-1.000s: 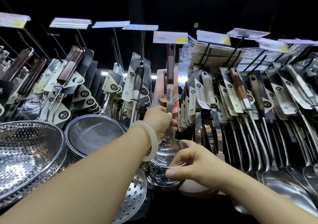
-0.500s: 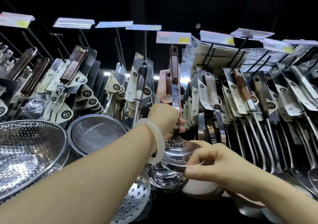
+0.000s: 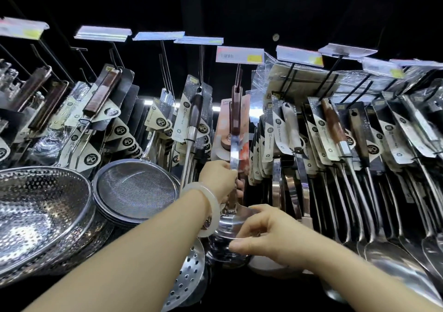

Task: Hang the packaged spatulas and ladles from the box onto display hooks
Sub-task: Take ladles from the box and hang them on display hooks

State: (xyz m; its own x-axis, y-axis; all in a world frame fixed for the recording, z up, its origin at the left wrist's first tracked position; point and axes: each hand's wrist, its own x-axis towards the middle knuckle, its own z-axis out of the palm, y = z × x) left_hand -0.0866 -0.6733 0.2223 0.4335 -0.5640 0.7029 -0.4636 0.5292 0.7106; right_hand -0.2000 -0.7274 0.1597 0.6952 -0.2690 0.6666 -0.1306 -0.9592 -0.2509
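Slippage is the main worry here: the ladle (image 3: 236, 144) is held upright in front of the centre hook (image 3: 237, 76), its dark handle top right at the hook's tip, and whether the hang hole has caught the wire cannot be told from this view. The left hand (image 3: 219, 179) has its fingers curled round the steel shaft below the handle, while the right hand (image 3: 268, 232) cups the shiny bowl from the side, fingers and thumb bent round its rim. If both let go before the hole is fully over the hook, the ladle would likely drop onto the perforated skimmer (image 3: 189, 275) and the other bowls hanging just below. The polished bowl looks slick, so the right hand's hold could slide — and any twist would turn the handle off line with the hook. The neighbouring carded utensils (image 3: 290, 129) hang close on the right, so a sideways nudge could snag their packaging or knock one loose. The price tag (image 3: 239, 54) above hides part of the hook, which makes aiming harder.
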